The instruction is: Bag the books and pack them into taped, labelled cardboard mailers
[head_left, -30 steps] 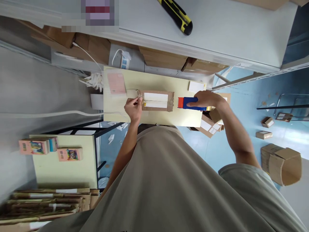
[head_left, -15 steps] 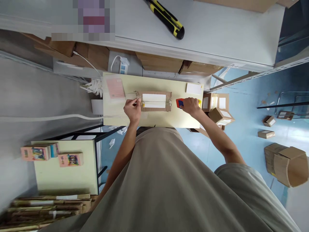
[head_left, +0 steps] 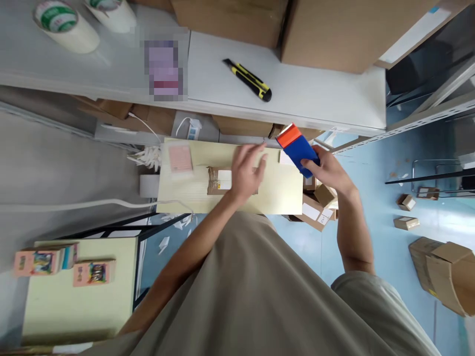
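My left hand (head_left: 245, 174) hovers over the right part of a small brown cardboard box (head_left: 213, 187), fingers spread and slightly blurred, with nothing in them. The box lies on the pale yellow table (head_left: 178, 200); a white label (head_left: 224, 179) covers its top, and clear tape shows at its left end. In my right hand (head_left: 328, 170) is a blue and red tape dispenser (head_left: 299, 151), lifted above the table's right end. Its red end points up and left. Part of a white card or box (head_left: 284, 158) shows behind the dispenser.
A grey shelf (head_left: 208, 89) spans the far side, bearing a yellow-black utility knife (head_left: 249, 80), tape rolls (head_left: 67, 27) and large cartons (head_left: 334, 34). A pink sheet (head_left: 180, 158) lies at the table's left. Cardboard boxes (head_left: 315, 212) stand to the right.
My left hand has let go of the tape at the box's left end and moved right over the box. My right hand has raised the dispenser from the table and turned it. The view has tilted up.
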Tool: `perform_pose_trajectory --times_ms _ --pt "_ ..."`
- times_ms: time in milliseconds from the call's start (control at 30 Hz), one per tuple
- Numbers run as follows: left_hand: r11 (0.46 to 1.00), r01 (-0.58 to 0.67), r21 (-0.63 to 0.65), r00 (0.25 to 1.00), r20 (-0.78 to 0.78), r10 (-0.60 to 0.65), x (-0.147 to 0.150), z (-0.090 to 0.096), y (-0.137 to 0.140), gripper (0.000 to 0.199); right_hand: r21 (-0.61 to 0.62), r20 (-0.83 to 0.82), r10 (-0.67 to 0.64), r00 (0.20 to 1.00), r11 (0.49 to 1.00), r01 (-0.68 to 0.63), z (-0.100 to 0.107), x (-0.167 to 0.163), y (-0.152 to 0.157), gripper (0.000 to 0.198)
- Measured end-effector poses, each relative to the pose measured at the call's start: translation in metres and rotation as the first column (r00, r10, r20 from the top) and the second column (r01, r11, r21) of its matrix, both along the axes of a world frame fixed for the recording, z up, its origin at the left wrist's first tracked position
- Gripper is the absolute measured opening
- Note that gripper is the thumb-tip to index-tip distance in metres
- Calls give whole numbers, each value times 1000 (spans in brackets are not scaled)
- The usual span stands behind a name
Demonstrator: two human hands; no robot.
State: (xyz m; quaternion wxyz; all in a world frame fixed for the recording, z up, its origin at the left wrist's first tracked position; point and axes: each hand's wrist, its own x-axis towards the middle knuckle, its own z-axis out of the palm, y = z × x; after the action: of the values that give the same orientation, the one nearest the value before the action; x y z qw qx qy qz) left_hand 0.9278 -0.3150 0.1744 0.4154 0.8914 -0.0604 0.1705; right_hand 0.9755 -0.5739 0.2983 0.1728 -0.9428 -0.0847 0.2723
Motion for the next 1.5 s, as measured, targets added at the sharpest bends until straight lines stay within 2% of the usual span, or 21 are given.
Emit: perform_pose_trajectory --times_ms 67,133,200,267,333,400,467,533,600,667,733,767,833,867,967,1067,1167,1267,1367,1433,1500 --pt "985 173 5 979 109 -173 23 22 -39 52 -12 152 -25 988 1000 27 18 14 3 58" --pt "962 274 10 945 185 -271 51 37 -71 54 -78 279 -13 960 996 36 27 35 9 64" --pt "950 311 19 924 228 -307 76 45 -94 56 -193 357 69 932 981 1 24 61 15 73" --pt "951 310 18 931 197 -307 92 46 -106 58 -310 394 168 904 950 -41 12 88 21 77" --pt "952 305 6 942 142 -303 95 42 -107 58 -391 425 238 873 918 -60 -6 113 25 76" --pt "951 308 -16 948 94 -305 84 32 -98 57 -406 472 258 843 913 -53 -23 134 27 70" --pt "954 296 -43 955 35 -295 63 15 -78 57 -354 533 231 814 935 -33 -36 147 28 63" --pt "967 246 -66 967 -48 -250 37 -7 -47 57 -251 599 174 781 968 -23 -48 150 27 60" --pt "989 134 -69 979 -148 -143 7 -32 -5 58 -99 669 84 738 995 -24 -64 134 27 67" --pt "996 -73 -51 965 -256 57 -24 -58 42 59 94 715 -50 697 995 -25 -92 98 32 70" --pt "954 -301 0 882 -380 279 -52 -80 83 56 261 675 -163 720 965 -26 -131 45 45 62" --pt "924 -380 36 822 -446 355 -64 -89 99 54 322 609 -205 766 947 -3 -152 16 54 62" --pt "901 -429 72 732 -557 393 -81 -101 119 46 370 397 -242 885 925 87 -193 -37 75 65" --pt "906 -416 77 713 -591 378 -87 -104 124 41 369 292 -253 922 919 135 -210 -58 86 65" --pt "936 -341 85 724 -612 319 -92 -106 121 30 382 183 -366 912 881 277 -242 -94 111 61" --pt "930 -347 117 723 -599 345 -88 -107 113 28 458 155 -525 837 789 410 -251 -102 122 59" --pt "916 -401 32 728 -596 340 -85 -110 111 25 536 107 -590 800 712 454 -251 -105 124 58" --pt "903 -397 -164 798 -548 251 -83 -112 115 26 600 150 -587 796 694 398 -239 -109 117 61" --pt "902 -282 -328 903 -409 133 -79 -110 123 32 663 231 -601 765 672 329 -218 -110 105 53" --pt "899 -225 -375 941 -324 101 -76 -110 130 34 697 253 -615 747 651 300 -208 -110 97 46" --pt "902 -211 -377 950 -295 99 -74 -114 138 33 701 266 -613 744 653 287 -208 -112 92 41"
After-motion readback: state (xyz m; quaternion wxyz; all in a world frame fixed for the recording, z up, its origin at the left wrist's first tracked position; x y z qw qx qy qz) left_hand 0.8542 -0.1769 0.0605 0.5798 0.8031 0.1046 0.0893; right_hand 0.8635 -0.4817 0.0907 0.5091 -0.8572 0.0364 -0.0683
